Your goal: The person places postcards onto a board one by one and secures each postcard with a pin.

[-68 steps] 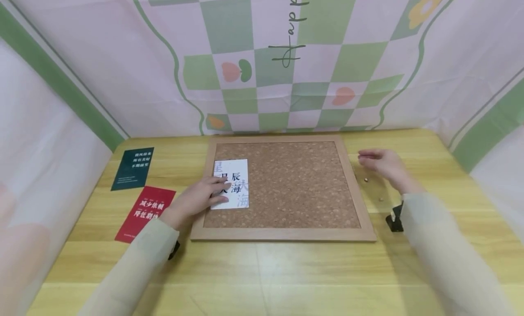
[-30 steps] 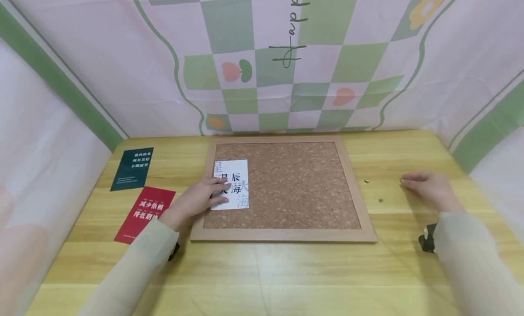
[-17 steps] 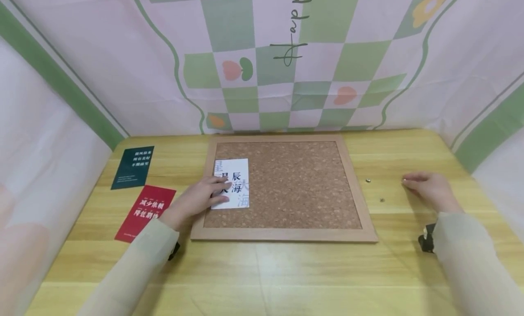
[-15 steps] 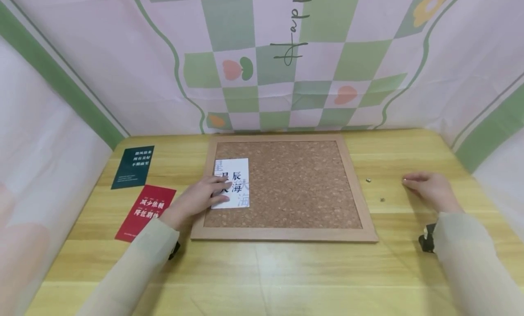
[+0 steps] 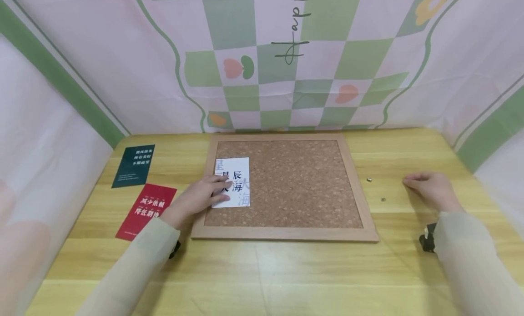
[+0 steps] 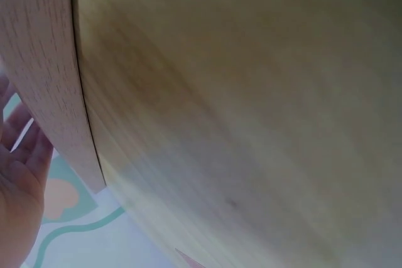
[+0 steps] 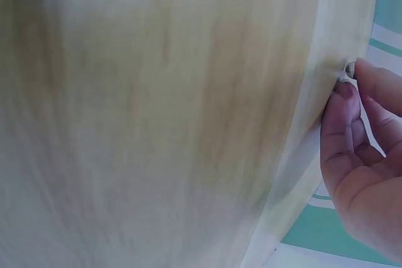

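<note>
A white card point(image 5: 242, 195) with dark and lilac characters lies on the left part of the framed cork board point(image 5: 299, 184). My left hand point(image 5: 198, 197) rests on it, fingers extended over its left half and hiding some of the print. In the left wrist view the left hand point(image 6: 22, 174) shows beside the board's wooden frame point(image 6: 44, 48). To the right of the board, my right hand point(image 5: 431, 188) is low over the table, thumb and forefinger together. The right wrist view shows a small silvery thumbtack point(image 7: 350, 69) pinched at those fingertips.
Two more thumbtacks, one nearer the board point(image 5: 369, 179) and one closer to me point(image 5: 383, 199), lie on the wooden table point(image 5: 262, 279). Left of the board are a dark green card point(image 5: 133, 166) and a red card point(image 5: 143, 209), partly under my left sleeve. A patterned cloth point(image 5: 278, 57) hangs behind.
My right hand has moved from beside the board's right edge farther right, past the two loose thumbtacks, and then stayed there. The left hand and the white card have stayed in place.
</note>
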Tool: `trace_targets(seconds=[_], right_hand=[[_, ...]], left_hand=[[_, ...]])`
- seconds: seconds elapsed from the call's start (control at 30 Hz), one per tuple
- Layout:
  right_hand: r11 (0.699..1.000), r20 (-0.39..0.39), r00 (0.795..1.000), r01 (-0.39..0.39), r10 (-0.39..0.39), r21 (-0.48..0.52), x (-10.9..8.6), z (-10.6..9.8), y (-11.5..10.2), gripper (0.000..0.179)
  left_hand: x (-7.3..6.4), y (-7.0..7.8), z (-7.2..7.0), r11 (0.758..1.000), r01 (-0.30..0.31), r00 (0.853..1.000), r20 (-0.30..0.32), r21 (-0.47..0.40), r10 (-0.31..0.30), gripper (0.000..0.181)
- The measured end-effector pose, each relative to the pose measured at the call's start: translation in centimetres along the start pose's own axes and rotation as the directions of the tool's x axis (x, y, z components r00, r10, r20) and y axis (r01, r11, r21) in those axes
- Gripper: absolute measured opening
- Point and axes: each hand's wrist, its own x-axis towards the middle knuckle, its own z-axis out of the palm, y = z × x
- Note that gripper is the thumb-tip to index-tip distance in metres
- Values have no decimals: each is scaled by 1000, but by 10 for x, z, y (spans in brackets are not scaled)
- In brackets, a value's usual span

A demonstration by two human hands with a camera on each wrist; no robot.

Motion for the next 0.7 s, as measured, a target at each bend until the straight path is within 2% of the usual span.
trace_targets(seconds=[0.27, 0.43, 0.57, 0.7], right_hand=[[999, 25, 1000, -14, 13, 28, -1, -4, -4, 54], [999, 43, 999, -24, 22, 44, 1, -9, -12, 55], [997, 58, 998, -25, 21, 68, 3, -11, -22, 55], [994, 94, 995, -29, 19, 106, 6, -11, -39, 58]], left_hand=[[0, -2, 0, 1000, -25, 1000, -13, 1, 25, 50], [0, -1, 0, 1000, -9, 1000, -3, -9, 9, 51], [0, 0, -1, 1000, 6, 1000, 7, -6, -6, 51], [-1, 0, 0, 1000, -17, 1000, 2, 20, 17, 51]])
